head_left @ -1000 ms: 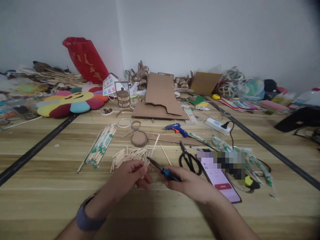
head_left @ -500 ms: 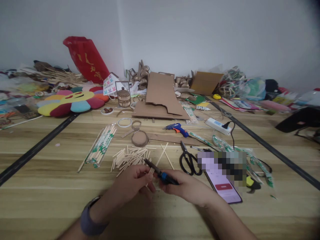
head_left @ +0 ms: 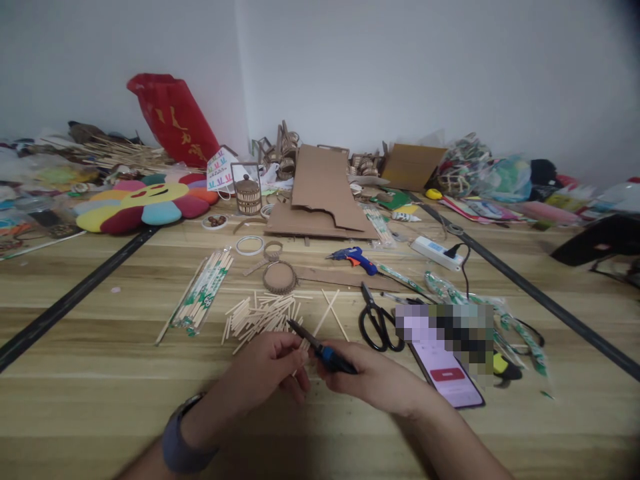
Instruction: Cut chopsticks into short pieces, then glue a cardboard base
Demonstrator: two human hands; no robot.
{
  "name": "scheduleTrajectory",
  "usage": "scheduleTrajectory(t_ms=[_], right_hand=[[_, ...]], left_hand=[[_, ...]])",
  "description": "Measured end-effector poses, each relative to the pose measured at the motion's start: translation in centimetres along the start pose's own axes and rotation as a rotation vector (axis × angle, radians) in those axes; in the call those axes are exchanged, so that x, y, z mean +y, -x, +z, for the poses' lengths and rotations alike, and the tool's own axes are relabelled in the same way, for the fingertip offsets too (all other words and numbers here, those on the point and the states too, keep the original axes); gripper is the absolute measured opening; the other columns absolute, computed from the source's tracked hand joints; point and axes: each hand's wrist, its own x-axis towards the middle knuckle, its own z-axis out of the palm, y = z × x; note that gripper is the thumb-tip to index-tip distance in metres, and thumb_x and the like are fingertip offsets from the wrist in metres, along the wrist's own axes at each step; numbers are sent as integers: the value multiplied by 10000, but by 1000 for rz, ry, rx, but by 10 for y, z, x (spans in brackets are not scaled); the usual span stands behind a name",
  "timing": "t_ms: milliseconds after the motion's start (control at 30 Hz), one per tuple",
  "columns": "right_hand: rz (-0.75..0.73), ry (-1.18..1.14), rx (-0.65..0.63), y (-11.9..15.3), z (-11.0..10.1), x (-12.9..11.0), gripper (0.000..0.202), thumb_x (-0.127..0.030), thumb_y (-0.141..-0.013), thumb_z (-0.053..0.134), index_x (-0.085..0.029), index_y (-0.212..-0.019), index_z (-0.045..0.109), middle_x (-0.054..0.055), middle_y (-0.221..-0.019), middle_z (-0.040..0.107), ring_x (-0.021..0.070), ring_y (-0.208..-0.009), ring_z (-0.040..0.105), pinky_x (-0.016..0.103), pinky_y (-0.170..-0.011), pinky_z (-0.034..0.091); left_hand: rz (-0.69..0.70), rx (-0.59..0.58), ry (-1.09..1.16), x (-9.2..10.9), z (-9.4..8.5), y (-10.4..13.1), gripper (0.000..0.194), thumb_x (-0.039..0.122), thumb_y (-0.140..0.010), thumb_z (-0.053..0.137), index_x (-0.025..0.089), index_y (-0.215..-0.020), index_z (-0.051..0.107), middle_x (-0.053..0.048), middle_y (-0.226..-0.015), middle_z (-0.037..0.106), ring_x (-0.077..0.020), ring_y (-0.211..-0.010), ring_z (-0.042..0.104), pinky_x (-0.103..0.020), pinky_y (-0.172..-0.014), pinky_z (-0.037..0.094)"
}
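Observation:
My left hand (head_left: 275,367) pinches a few short wooden sticks (head_left: 304,345) near the table's front. In my right hand (head_left: 357,373) is a cutting tool with a black and blue handle (head_left: 334,359), its dark blades pointing up and left beside the sticks. A pile of cut sticks (head_left: 263,317) lies just beyond my left hand, and two sticks (head_left: 334,313) cross to its right. Behind the pile sits a round cardboard base with a dark rim (head_left: 279,277). Black scissors (head_left: 379,323) rest to the right of my right hand.
Packaged sticks (head_left: 206,290) lie at left. A blue glue gun (head_left: 354,258), a power strip (head_left: 436,252) and a phone (head_left: 450,373) are at right. Farther back are cardboard sheets (head_left: 320,187), a small woven basket (head_left: 247,195) and a flower cushion (head_left: 150,200).
The cutting tool's tip has shifted slightly left and down. The crossed sticks have moved a little. Both hands keep their hold.

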Motion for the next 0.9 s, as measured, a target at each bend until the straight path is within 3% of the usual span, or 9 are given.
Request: scheduleTrajectory(t_ms=[200,600,900], right_hand=[[-4,28,14,-2,2,3,77,-163,-698,503,-191,-766,523,-35,-715,481,133,-675,439,231,-609,338],[-18,145,173,-9,16,1,108,-95,-677,462,-192,-723,474,-42,-674,458,126,-655,410,232,-600,300],[-36,-116,48,-7,8,1,149,-177,-685,526,-178,-832,552,-22,-776,492,143,-737,436,251,-658,331]], left_hand=[[-8,8,-64,-1,-1,0,436,576,-752,600,141,-787,616,0,-619,627,-131,-493,610,-230,-497,463],[38,24,-67,-6,-5,-1,367,514,-793,584,154,-721,577,21,-577,592,-110,-479,581,-220,-483,489],[59,19,-45,-3,-5,1,432,586,-783,564,155,-752,558,20,-567,596,-99,-436,558,-213,-451,474]])
